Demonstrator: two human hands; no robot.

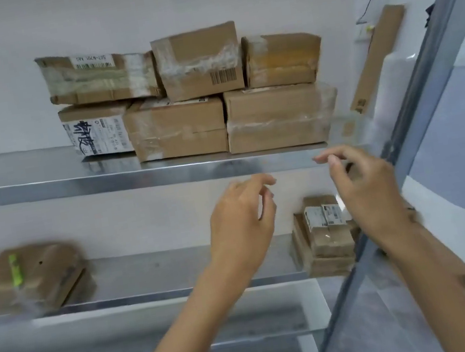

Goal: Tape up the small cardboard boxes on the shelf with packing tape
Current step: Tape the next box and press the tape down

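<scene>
Two empty hands were raised toward the upper shelf, with no packing tape in sight.

The left hand (241,223) and right hand (368,194) hung just below the upper shelf (104,181), each grip slack, fingers loosely curled around nothing, probably poised to reach for a box. At twelve o'clock from them the stacked boxes (180,126) sat two high against the wall, close-packed so they propped one another, and already sheathed in clear tape (most of them, at least). On the lower shelf (163,269), a small pile of boxes (325,234) stood at four o'clock, partly behind the right wrist. The flattish boxes (25,278) at nine o'clock were too blurred to judge whether they were sealed. A pale glint beside the right hand could not be identified.
</scene>
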